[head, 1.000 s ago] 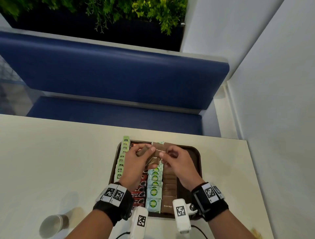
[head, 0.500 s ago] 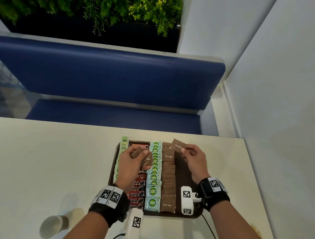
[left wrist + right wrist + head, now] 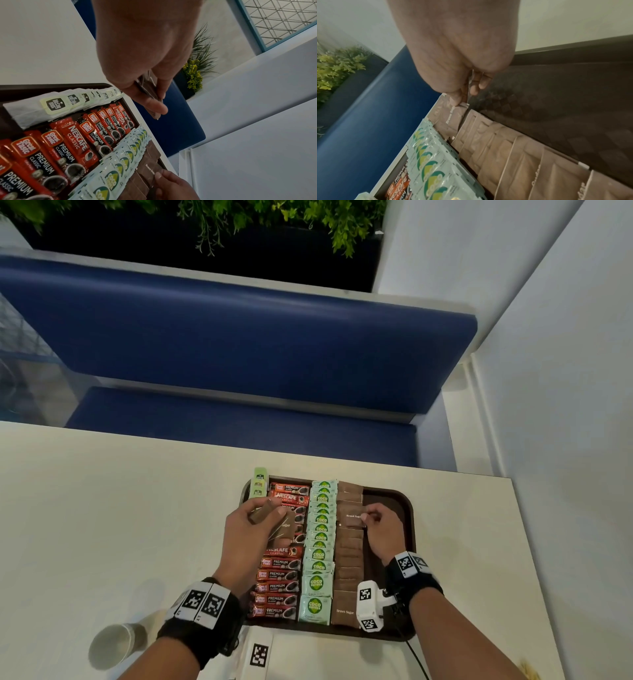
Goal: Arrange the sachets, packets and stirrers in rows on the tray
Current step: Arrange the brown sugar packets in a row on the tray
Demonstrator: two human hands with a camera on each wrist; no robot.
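A dark brown tray [image 3: 404, 508] holds rows: pale green tea bags [image 3: 259, 486] at the left, red coffee sticks [image 3: 279, 575], mint Coco sachets [image 3: 318, 546], and brown sugar packets [image 3: 348, 570]. My left hand [image 3: 265, 513] hovers over the coffee row and grips a small stack of brown sugar packets [image 3: 148, 89]. My right hand [image 3: 368, 517] pinches one brown sugar packet [image 3: 352, 518] by its right edge and holds it on the brown row, toward the far end; the right wrist view shows the same brown sugar packet [image 3: 452, 119] under my thumb.
A paper cup [image 3: 114, 645] stands on the cream table [image 3: 120, 525] at the near left. The tray's right strip [image 3: 556, 115] is bare. A blue bench [image 3: 239, 344] and a planter [image 3: 274, 220] lie beyond the table; a white wall rises to the right.
My right hand took one brown packet from the stack in my left hand, carried it right, then brought it down onto the brown row. The left hand stayed over the coffee row.
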